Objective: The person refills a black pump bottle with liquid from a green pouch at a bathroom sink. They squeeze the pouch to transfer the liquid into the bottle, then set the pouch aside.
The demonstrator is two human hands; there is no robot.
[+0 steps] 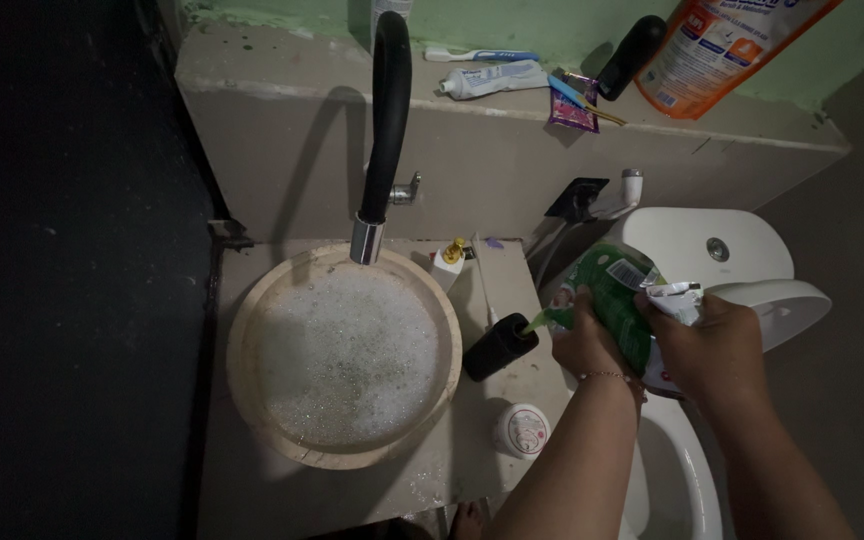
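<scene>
We see both hands squeezing a crinkled green plastic pouch, left hand and right hand gripping it, over a black cylindrical bottle right of a round foamy basin.

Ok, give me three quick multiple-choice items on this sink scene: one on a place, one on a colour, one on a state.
1. Where does the black bottle stand?
A. right of the basin
B. inside the basin
C. on the back ledge

2. What colour is the pouch held in both hands?
A. orange
B. green
C. purple

3. What state is the basin in?
A. dry
B. clear water
C. full of foam

Answers: 1 A, it stands on the counter by the rim. 2 B, the left hand and right hand squeeze a green pouch. 3 C, bubbles cover its surface.
</scene>
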